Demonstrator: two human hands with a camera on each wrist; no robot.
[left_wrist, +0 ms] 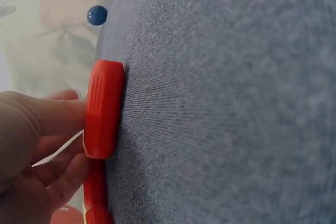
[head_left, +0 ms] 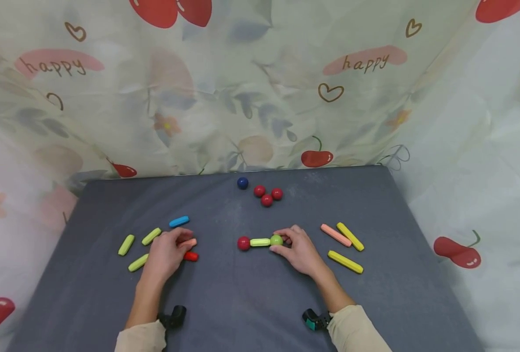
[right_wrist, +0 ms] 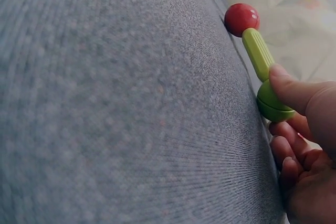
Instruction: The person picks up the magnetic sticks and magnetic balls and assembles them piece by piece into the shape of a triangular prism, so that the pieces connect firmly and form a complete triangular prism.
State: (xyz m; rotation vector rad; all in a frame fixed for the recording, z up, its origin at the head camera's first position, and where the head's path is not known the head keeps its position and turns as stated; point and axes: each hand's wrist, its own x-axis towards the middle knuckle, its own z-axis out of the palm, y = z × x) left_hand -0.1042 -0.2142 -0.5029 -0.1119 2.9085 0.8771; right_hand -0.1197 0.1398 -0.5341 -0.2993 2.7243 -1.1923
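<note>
on grey cloth (head_left: 233, 303), green ball (head_left: 276, 239) between right hand's (head_left: 300, 252) fingertips

The charcoal-grey tablecloth (head_left: 229, 303) set off red balls (head_left: 244, 243), pale lime rods (head_left: 260, 242) and a green ball (head_left: 276, 240), along with a blue rod (head_left: 179, 221), a red rod (head_left: 192, 256), salmon-pink rods (head_left: 335, 235), yellow rods (head_left: 345, 262) and a navy ball (head_left: 242, 183). The cream curtain (head_left: 225, 58) was printed with red cherries (head_left: 316, 158), brown heart outlines (head_left: 329, 101), grey-blue leaves (head_left: 246, 104) and brown "happy" lettering (head_left: 365, 62) on pink strokes (head_left: 398, 55). Both sleeves (head_left: 360, 328) were a plain pale beige.
</note>
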